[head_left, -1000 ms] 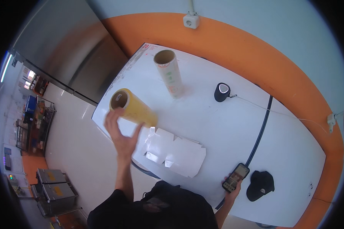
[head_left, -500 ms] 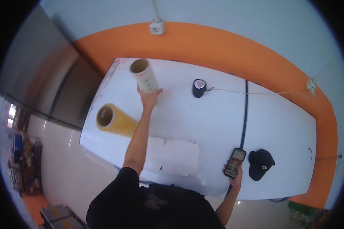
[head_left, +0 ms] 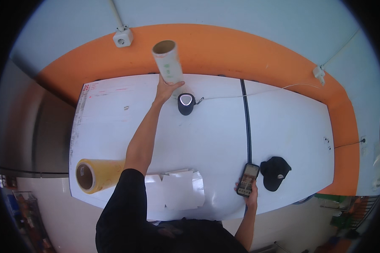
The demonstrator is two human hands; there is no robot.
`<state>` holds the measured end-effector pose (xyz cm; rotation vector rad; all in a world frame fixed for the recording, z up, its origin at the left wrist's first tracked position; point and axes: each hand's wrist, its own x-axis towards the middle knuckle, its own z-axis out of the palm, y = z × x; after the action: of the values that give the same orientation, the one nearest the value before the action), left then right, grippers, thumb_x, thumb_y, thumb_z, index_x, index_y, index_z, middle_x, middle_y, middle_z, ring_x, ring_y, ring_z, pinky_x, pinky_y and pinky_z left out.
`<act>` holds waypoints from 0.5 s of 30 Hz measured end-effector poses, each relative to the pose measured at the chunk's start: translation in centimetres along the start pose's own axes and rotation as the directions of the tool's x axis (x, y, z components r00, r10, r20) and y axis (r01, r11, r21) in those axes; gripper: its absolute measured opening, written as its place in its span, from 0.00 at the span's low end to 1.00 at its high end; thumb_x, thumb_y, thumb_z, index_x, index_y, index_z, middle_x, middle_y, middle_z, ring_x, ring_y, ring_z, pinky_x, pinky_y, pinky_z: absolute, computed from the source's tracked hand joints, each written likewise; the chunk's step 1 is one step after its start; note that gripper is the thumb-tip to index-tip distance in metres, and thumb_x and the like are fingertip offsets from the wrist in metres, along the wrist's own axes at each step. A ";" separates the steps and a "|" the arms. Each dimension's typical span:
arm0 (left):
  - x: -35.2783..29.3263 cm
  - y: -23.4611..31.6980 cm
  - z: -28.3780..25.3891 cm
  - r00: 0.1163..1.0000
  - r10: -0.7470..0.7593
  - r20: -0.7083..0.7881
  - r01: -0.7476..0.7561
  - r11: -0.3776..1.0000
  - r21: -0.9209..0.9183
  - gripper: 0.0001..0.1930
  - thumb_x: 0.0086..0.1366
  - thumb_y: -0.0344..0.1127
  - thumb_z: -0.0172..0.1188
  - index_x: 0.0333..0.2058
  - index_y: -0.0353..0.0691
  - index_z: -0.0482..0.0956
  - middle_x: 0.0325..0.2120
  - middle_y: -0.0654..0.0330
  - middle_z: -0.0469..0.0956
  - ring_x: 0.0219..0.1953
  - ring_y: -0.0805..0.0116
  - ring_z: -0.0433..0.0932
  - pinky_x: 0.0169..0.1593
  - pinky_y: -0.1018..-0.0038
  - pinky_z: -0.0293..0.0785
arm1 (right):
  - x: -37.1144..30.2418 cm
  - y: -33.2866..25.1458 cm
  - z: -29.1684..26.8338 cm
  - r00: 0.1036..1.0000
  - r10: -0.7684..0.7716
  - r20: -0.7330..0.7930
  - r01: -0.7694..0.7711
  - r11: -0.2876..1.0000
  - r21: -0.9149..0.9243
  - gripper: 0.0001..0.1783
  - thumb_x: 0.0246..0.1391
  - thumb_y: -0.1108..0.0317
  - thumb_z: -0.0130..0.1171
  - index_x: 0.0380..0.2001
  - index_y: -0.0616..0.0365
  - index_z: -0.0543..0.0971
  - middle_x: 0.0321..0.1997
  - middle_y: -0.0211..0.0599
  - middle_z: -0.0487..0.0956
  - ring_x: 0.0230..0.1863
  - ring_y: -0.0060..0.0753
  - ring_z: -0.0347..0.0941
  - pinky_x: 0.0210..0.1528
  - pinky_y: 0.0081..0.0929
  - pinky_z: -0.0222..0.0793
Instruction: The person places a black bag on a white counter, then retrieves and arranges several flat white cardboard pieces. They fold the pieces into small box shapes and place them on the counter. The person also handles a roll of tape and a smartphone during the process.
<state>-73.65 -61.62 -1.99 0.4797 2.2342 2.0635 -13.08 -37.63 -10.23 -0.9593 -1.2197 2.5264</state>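
Note:
My left hand (head_left: 168, 90) is closed around the lower part of a whitish roll of film (head_left: 169, 67), held upright with its hollow brown core showing at the top. The roll is over the far side of the white table, behind a small dark speaker (head_left: 185, 105); whether its base touches the table I cannot tell. My right hand (head_left: 250, 195) grips a black smartphone (head_left: 247, 179) with its screen lit and facing up. Just right of the phone lies a black cap (head_left: 275, 173). A yellow roll of film (head_left: 107, 172) lies at the near left, partly behind my left arm.
Flat white cardboard (head_left: 179, 190) lies near the front edge of the white table (head_left: 215, 143). A dark strip (head_left: 245, 122) crosses the table from back to front. A white cable (head_left: 278, 87) runs from the speaker toward a wall socket (head_left: 319, 75). Another socket (head_left: 123, 38) hangs at back left.
My left hand has carried the whitish roll toward the back and right, closer to the speaker. The whole view has shifted. My right hand still holds the phone beside the cap.

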 end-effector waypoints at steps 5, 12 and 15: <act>2.0 0.6 3.2 0.978 -0.023 0.209 0.009 0.998 0.066 0.57 0.46 0.42 0.87 0.71 0.38 0.60 0.63 0.49 0.75 0.66 0.56 0.75 0.70 0.61 0.71 | -0.1 -0.1 0.3 0.998 0.026 -0.053 -0.025 1.000 0.016 0.40 0.77 0.33 0.34 0.70 0.57 0.68 0.59 0.48 0.80 0.53 0.53 0.81 0.52 0.57 0.80; 2.3 2.2 3.0 0.882 -0.077 0.465 0.016 0.991 0.135 0.58 0.50 0.40 0.85 0.74 0.41 0.56 0.69 0.51 0.70 0.72 0.55 0.68 0.76 0.58 0.64 | -0.2 -0.3 0.3 1.000 0.016 0.000 -0.016 0.999 -0.030 0.41 0.76 0.32 0.34 0.70 0.56 0.69 0.60 0.48 0.80 0.53 0.52 0.81 0.52 0.56 0.80; 1.6 3.0 2.3 0.852 -0.110 0.512 0.061 0.992 0.111 0.60 0.47 0.41 0.86 0.74 0.41 0.56 0.68 0.52 0.71 0.72 0.55 0.68 0.75 0.59 0.65 | 0.0 -0.3 0.2 1.000 0.025 0.005 -0.025 1.000 -0.010 0.41 0.76 0.32 0.33 0.70 0.56 0.69 0.60 0.48 0.80 0.54 0.52 0.82 0.53 0.56 0.81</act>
<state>-74.05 -58.81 0.97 0.8141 1.9795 1.5476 -13.20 -37.54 -9.91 -0.9772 -1.2301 2.5458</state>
